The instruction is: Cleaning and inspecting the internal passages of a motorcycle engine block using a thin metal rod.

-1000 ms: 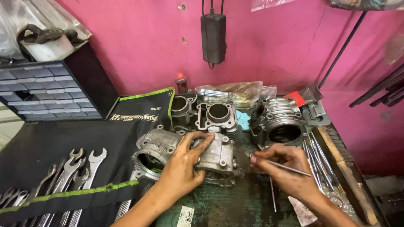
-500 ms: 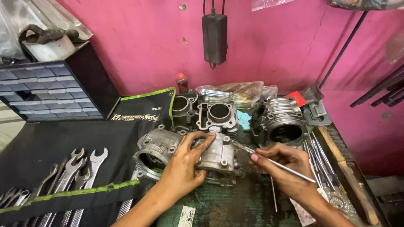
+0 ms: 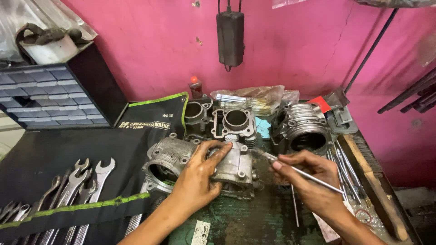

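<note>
Left hand [image 3: 196, 181] is spreading over the engine casing [image 3: 236, 165] on our counter [image 3: 254, 222], fingers gripping it; right hand [image 3: 311, 181] is pinching a thin metal pick [image 3: 299, 171], its tip touching the casing's right side.

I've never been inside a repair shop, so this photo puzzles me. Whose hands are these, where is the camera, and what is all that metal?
The camera sits on the person's head, looking down at a workbench against a pink wall. The left hand steadies a grey metal engine casting. The right hand holds a thin metal rod, its tip at the casting. Behind lie more finned engine cylinders. On the left, wrenches sit in a black tool roll, beside a small drawer cabinet.
</note>
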